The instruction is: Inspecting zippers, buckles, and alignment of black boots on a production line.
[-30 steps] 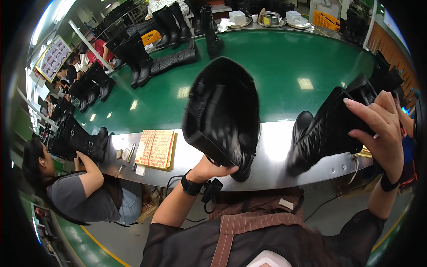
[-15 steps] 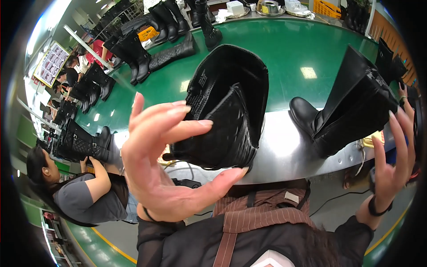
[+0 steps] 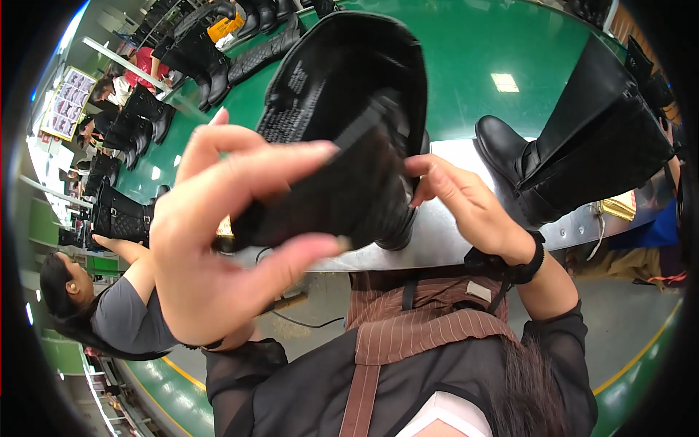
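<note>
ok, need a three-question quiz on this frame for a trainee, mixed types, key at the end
1. Multiple choice: what is the left grip nearest to? A) orange crate B) central black boot C) co-worker's grey sleeve
2. True or false: the fingers of the right grip point toward the central black boot, not the boot at right.
3. Fill in: the tabletop beyond the metal edge is coloured ____.

Key: 1 B; 2 true; 3 green.

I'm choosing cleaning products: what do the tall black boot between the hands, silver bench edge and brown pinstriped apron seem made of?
Tall black boot: possibly leather or imitation, low sheen; blur leaves it open. Silver bench edge: apparently bare metal, smooth, throwing bright glare. Brown pinstriped apron: likely woven cloth, matte, softly creased.
</note>
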### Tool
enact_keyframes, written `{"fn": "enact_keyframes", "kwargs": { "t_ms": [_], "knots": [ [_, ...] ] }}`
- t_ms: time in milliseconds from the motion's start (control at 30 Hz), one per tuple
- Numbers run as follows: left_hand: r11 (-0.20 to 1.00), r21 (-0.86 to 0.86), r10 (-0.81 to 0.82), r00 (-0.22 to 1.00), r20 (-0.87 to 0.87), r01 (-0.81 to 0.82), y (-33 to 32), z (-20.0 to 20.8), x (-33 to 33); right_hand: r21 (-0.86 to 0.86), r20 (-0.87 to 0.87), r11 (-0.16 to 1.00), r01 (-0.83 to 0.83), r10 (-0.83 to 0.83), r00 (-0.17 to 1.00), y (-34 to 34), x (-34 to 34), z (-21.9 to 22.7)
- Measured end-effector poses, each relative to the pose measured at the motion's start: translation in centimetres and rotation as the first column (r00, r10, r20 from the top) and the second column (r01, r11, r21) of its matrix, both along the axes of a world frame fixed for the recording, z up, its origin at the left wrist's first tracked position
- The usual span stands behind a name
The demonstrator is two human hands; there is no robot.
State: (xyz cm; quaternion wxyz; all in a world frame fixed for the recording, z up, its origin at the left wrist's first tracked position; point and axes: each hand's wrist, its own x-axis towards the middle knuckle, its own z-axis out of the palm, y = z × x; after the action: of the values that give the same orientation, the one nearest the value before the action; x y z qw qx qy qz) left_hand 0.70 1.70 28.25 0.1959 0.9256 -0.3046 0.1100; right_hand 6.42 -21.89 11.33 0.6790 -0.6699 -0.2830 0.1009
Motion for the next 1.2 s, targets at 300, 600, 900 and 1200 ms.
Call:
{"fn": "enact_keyframes", "kwargs": {
  "t_ms": [300, 600, 900, 1200],
  "knots": [
    [0.983, -0.146, -0.102, 0.993, 0.063, 0.110, -2.5, -1.8, -6.4, -0.415, 0.299, 0.909, 0.024, 0.112, 0.948, -1.6, -1.3, 3.1],
    [0.920, 0.051, -0.391, 0.918, 0.061, 0.389, -1.0, -0.6, -5.9, -0.447, 0.489, 0.890, 0.087, 0.161, 0.858, -1.5, -1.1, 2.7],
    [0.968, -0.022, -0.250, 0.966, 0.064, 0.252, -0.1, -1.7, -6.0, -0.336, 0.410, 0.939, 0.077, 0.073, 0.909, -2.0, -1.1, 2.6],
    [0.749, -0.582, 0.005, 0.876, 0.481, 0.315, -0.6, -13.2, 0.7, 0.020, 0.077, 0.931, 0.365, -0.365, 0.928, -1.4, -1.5, -1.6]
  ]
}}
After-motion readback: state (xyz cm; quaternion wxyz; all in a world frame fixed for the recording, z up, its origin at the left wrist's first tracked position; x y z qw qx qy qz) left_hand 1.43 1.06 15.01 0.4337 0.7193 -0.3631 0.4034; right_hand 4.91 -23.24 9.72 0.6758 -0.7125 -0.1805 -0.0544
